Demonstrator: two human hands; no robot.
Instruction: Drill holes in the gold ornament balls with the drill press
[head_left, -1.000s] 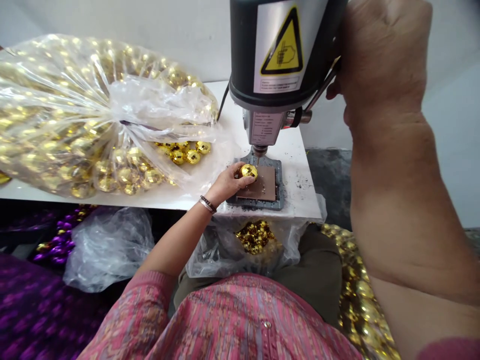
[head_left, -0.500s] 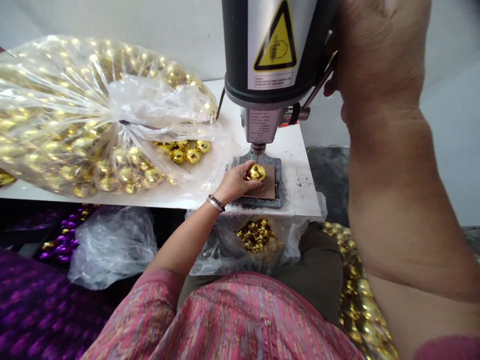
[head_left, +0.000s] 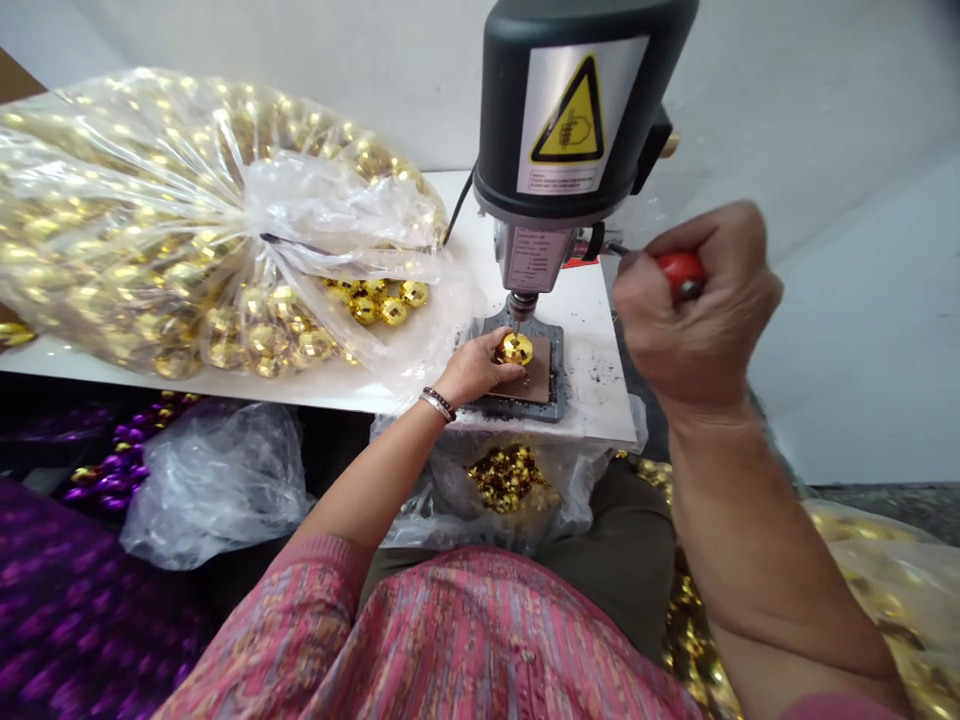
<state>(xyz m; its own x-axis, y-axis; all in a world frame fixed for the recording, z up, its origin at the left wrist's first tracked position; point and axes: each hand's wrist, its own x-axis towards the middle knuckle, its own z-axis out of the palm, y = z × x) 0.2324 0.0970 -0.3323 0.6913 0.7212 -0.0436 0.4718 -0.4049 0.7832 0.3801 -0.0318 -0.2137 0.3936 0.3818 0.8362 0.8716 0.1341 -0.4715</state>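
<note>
My left hand (head_left: 480, 367) pinches a shiny gold faceted bauble (head_left: 516, 349) between thumb and fingers. The bauble rests on a brown board (head_left: 527, 384) over the grey base of a bench drill press (head_left: 551, 215). Right above it the drill chuck (head_left: 523, 304) is lowered, and its thin bit meets the bauble's top; how deep it goes I cannot tell. At the right, my right hand (head_left: 697, 310) is wrapped round the red knob (head_left: 681, 276) of the drill's feed lever.
A large clear bag of gold baubles (head_left: 150, 260) covers the white table's (head_left: 360, 392) left side. Dark shavings lie around the drill base. Below the table edge hangs a plastic bag holding gold pieces (head_left: 511, 478). Purple baubles (head_left: 124, 465) and a crumpled plastic bag (head_left: 217, 485) are at lower left.
My right hand has come down with the feed lever, from high beside the drill head to chuck level. The chuck sits slightly closer to the bauble. My left hand keeps its hold.
</note>
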